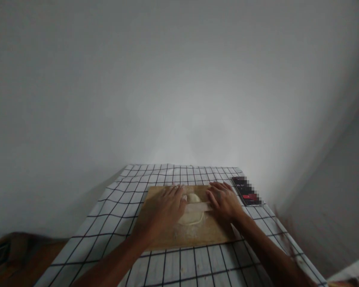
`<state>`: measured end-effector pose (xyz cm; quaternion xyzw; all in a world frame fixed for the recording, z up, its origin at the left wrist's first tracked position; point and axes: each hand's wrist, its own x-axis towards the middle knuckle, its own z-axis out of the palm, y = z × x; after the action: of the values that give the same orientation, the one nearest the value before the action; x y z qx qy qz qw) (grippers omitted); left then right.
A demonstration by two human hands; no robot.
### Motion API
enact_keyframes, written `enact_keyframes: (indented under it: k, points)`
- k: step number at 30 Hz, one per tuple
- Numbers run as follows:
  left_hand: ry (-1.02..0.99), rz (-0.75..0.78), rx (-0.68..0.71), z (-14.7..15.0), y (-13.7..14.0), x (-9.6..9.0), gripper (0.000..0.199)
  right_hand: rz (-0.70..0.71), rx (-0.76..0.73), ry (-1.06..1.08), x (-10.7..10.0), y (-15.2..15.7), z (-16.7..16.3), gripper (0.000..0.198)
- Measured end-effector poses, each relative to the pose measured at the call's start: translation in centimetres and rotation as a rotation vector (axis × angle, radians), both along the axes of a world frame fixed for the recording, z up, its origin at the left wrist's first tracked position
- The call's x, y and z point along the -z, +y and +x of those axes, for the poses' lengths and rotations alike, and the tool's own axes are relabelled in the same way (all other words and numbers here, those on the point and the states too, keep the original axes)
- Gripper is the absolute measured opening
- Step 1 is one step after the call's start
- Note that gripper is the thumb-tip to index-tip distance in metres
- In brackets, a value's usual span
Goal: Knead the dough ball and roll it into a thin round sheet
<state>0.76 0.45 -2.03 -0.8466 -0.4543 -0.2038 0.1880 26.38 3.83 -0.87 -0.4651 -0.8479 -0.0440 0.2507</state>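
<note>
A pale rolling pin (197,207) lies crosswise over a flattened round of dough (192,218), which shows in front of it and behind it. My left hand (171,203) covers the pin's left end, fingers pointing forward and the thumb beside the dough. Over the right end lies my right hand (223,201), its fingers angled forward and to the left. Both hands hold the pin under their palms, so its two ends are hidden. Beneath everything is a wooden board (164,242), dusted with flour near the dough.
A white tablecloth with a black grid (113,215) covers the table. To the right of the board lies a phone (242,189) with a timer on its dark screen, partly pixelated. A plain wall (179,87) rises behind the table. Brown furniture (20,255) shows at lower left.
</note>
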Motion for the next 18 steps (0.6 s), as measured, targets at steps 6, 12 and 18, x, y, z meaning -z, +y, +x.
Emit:
enact_keyframes:
  k: [6,12,18]
  points:
    - [-0.020,0.023,-0.087,0.7,-0.1,0.3,0.037,-0.053,-0.119,-0.021,0.1,1.8,0.4,0.040]
    - [-0.085,0.023,-0.086,1.4,-0.9,0.4,0.044,-0.053,-0.133,0.043,1.3,-1.5,1.1,0.040]
    - [-0.049,-0.063,-0.022,1.2,-4.1,-0.7,0.049,-0.093,-0.105,0.094,1.1,-6.8,1.0,0.037]
